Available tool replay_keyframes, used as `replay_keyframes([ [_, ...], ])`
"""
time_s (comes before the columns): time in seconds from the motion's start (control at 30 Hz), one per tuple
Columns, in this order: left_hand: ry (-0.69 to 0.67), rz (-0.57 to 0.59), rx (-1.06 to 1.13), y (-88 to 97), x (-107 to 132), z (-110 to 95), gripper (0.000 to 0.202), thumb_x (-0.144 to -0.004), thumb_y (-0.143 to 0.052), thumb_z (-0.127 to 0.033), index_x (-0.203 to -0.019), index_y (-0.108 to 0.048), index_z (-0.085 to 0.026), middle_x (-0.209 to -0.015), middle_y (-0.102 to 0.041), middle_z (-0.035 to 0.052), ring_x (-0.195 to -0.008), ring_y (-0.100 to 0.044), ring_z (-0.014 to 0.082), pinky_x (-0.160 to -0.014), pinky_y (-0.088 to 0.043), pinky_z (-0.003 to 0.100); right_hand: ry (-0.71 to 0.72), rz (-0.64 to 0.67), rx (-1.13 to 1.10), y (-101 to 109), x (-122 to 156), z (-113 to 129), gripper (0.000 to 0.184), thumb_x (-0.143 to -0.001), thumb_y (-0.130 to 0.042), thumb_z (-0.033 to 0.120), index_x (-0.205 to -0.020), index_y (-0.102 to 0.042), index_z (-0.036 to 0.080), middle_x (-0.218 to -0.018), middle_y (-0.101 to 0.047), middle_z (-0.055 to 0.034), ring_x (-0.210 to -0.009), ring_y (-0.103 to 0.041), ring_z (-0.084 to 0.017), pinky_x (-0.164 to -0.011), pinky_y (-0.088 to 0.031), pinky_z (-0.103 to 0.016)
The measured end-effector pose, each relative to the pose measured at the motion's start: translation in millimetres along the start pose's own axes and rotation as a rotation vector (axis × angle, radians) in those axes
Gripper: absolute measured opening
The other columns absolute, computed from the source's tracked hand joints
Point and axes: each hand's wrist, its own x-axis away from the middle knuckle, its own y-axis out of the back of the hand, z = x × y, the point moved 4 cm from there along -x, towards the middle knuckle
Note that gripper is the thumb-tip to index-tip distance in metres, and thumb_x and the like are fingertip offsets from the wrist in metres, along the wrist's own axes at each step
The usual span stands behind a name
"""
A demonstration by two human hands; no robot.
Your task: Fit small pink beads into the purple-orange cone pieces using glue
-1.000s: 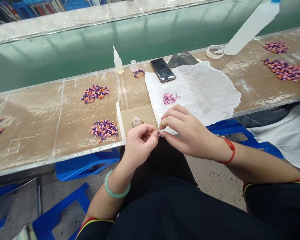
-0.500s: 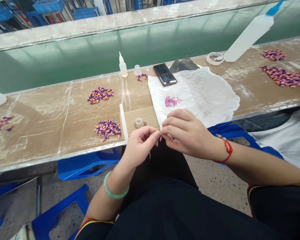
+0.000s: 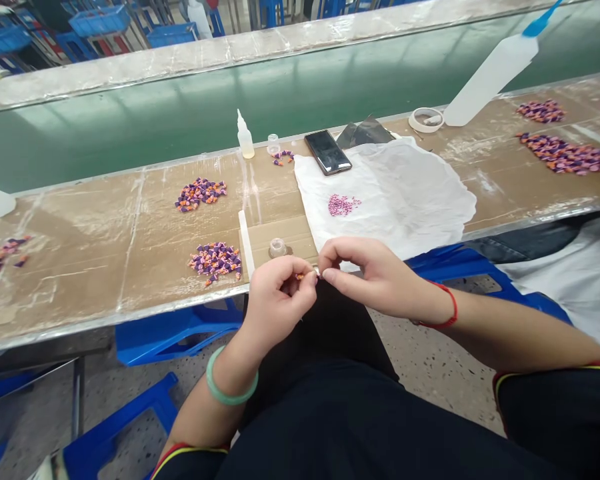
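Two bare hands met just off the near edge of the cardboard-covered table (image 3: pixel 80 247), above the person's dark-clothed lap. The left hand (image 3: pixel 277 293) was curled, thumb and forefinger pinching a small piece (image 3: pixel 301 276) of orange and purple. Opposite it, the right hand (image 3: pixel 375 277) had its thumb and forefinger drawn close together at the piece's right side; whether they gripped it or only touched it could not be told.

Fingers hid much of the piece. What showed put orange toward the left palm and a darker bit at the right fingertips, so its long axis seemed to run crosswise, left to right, roughly level with the table's edge. Which end tapered was too small to tell.

Just beyond the fingers stood a small clear jar (image 3: pixel 277 248), with a white strip (image 3: pixel 247 245) to its left, pointing away from the person. Left of that strip lay a near pile (image 3: pixel 215 260) of similar pieces, turned every way, and a far pile (image 3: pixel 201 193) behind it. Right of the jar, a white cloth (image 3: pixel 410 193) carried tiny pink beads (image 3: pixel 341 205) and, at its far corner, a phone (image 3: pixel 327 152).
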Motion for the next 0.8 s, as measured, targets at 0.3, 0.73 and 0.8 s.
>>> replay_keyframes([
  [0.3,-0.208,-0.073,-0.264,-1.3,5.2,-6.7,0.017,-0.085,-0.059,-0.016,-0.069,-0.059,-0.021,-0.057,-0.056,-0.0034,-0.05,-0.046,0.0097,-0.052,-0.037,0.023,-0.174,-0.016,-0.117,-3.5,2.4,-3.4,0.008,-0.08,-0.058,0.019,-0.072,-0.06,0.017,-0.068,-0.063,-0.0006,-0.063,-0.055,-0.012,-0.059,-0.046,-0.024],
  [0.73,-0.199,-0.111,-0.205,5.0,7.8,-5.0,0.015,-0.09,-0.06,-0.015,-0.075,-0.062,-0.019,-0.062,-0.063,-0.0022,-0.053,-0.053,0.0093,-0.054,-0.042,0.021,-0.12,-0.015,-0.227,-12.7,-3.2,-1.4,0.008,-0.083,-0.053,0.02,-0.076,-0.054,0.017,-0.065,-0.053,0.0028,-0.058,-0.047,-0.009,-0.053,-0.041,-0.023],
  [0.8,-0.088,-0.134,-0.11,11.6,10.6,3.0,0.008,-0.091,-0.062,-0.02,-0.084,-0.066,-0.019,-0.07,-0.069,0.0,-0.057,-0.059,0.0105,-0.056,-0.046,0.021,-0.082,0.014,-0.198,-11.8,-6.8,0.3,0.008,-0.085,-0.052,0.018,-0.077,-0.053,0.018,-0.067,-0.053,0.0025,-0.059,-0.048,-0.009,-0.055,-0.041,-0.023],
])
